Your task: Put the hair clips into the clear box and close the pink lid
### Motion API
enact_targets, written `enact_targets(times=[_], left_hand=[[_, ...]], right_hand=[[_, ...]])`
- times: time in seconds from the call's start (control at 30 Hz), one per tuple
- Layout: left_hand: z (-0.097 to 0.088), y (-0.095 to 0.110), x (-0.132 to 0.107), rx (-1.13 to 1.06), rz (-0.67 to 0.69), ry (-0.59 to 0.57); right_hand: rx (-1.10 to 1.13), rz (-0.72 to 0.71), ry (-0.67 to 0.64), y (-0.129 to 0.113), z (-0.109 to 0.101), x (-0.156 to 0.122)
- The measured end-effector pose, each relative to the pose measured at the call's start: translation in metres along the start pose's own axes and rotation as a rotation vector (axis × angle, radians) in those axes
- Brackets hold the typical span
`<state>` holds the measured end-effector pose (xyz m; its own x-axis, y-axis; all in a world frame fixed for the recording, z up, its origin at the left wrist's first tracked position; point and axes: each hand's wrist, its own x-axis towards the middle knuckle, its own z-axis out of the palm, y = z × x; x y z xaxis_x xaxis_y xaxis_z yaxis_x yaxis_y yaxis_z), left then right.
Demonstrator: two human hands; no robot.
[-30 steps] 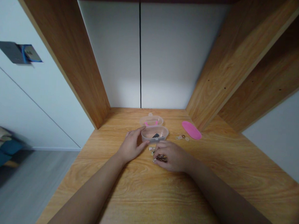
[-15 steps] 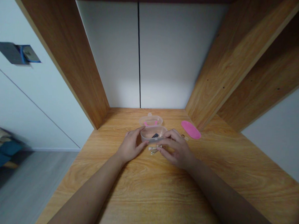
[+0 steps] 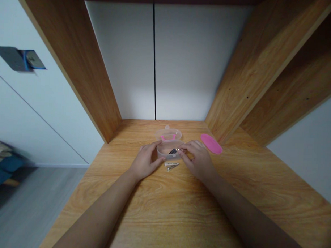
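Although both were busy at one small spot on the worktop (image 3: 151,210), the left hand (image 3: 146,161) and the right hand (image 3: 198,159) stood apart, one at each end of a clear box (image 3: 167,153). The left hand's fingers wrapped around the box's left end, a hold that looked meant to keep the light plastic from sliding or tipping while the other hand worked. The right hand's thumb and forefinger appeared to pinch a small metal piece (image 3: 178,150) at the box's right rim, its tip just over the opening and beside a dark piece (image 3: 172,151) lying inside; neither could be identified at this size. Two slim metal clips (image 3: 171,166) lay on the worktop just in front of the box, within easy reach of both hands. The box's lid (image 3: 168,134), with a pink seal (image 3: 165,137) inside it, lay just behind the box, probably placed there to leave the opening free. A pink oval pad (image 3: 211,143) lay farther right, near the right hand but clear of its work.
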<state>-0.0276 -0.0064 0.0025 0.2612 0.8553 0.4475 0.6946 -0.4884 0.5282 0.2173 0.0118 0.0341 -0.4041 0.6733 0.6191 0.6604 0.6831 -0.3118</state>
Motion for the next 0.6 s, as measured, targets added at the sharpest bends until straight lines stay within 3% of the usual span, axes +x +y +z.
enact_targets(times=[0.6], left_hand=[[-0.0001,0.0001,-0.0008,-0.001,0.016,0.003]], right_hand=[[-0.009,0.060,-0.055,0.0014,0.0039,-0.0005]])
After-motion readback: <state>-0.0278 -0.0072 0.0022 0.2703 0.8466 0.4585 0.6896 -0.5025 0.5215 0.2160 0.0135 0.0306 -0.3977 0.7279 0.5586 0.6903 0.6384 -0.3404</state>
